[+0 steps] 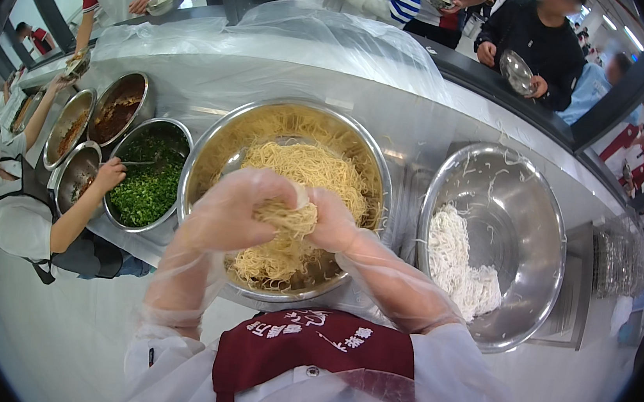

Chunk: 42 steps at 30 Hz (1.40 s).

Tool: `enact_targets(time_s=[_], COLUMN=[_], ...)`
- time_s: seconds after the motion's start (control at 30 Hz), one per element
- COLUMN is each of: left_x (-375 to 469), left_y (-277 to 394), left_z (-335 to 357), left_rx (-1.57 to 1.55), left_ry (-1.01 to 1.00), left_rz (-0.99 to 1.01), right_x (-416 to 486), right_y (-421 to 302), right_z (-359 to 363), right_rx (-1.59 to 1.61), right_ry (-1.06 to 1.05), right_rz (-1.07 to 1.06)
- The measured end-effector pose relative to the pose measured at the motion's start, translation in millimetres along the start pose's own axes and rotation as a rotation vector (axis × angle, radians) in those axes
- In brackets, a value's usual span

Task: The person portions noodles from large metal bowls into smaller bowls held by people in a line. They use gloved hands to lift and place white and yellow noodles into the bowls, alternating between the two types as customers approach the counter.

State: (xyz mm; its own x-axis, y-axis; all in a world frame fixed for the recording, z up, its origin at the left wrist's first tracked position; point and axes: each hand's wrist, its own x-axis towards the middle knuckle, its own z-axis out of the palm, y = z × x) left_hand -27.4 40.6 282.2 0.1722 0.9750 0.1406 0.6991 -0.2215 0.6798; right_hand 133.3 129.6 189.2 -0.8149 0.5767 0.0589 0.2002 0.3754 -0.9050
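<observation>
My left hand (238,210) and my right hand (334,220) both wear clear plastic gloves that reach up the forearms. Between them they hold a clump of yellow noodles (286,216), its strands hanging at the front. A small pale edge shows above the clump; I cannot tell what it is. Beneath my hands stands a large steel bowl (202,156) with a heap of yellow noodles (302,161) in it. To the right, a second large steel bowl (523,222) has white noodles (456,268) along its left and lower side.
At left, a co-worker's hand (109,174) holds a utensil over a bowl of chopped greens (143,194). Smaller steel bowls (119,112) hold sauces and toppings. Plastic sheeting (339,35) covers the counter's far ledge. People with bowls (518,71) stand beyond. Stacked containers (619,261) sit at right.
</observation>
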Motion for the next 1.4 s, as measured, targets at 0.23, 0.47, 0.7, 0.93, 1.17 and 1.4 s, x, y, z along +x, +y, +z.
enact_targets(time_s=[0.23, 0.47, 0.7, 0.93, 1.17, 1.4], left_x=[-21.2, 18.1, 12.2, -50.9, 1.7, 16.9], left_y=[39.4, -2.4, -100.3, -159.8, -84.2, -57.9], left_z=[-67.0, 31.1, 125.1, 147.7, 132.5, 159.4], left_rx=[0.409, -0.773, -0.198, 0.215, -0.65, -0.592], left_ry=[0.707, 0.439, 0.636, -0.221, 0.367, 0.026], left_rz=[0.3, 0.16, -0.146, -0.545, -0.059, -0.209], right_x=[26.0, 44.2, 21.8, -0.4, -0.4, -14.0], right_y=[-108.0, -110.6, -69.1, -63.4, -34.2, -32.8], right_z=[-74.3, -65.8, -58.8, -100.3, -56.4, -69.8], right_rx=[0.106, 0.483, 1.111, 1.312, 1.072, 1.374], right_ry=[0.312, 0.392, 0.41, 0.618, 0.649, 0.745], right_rz=[-0.558, -0.427, -0.329, -0.407, -0.198, -0.19])
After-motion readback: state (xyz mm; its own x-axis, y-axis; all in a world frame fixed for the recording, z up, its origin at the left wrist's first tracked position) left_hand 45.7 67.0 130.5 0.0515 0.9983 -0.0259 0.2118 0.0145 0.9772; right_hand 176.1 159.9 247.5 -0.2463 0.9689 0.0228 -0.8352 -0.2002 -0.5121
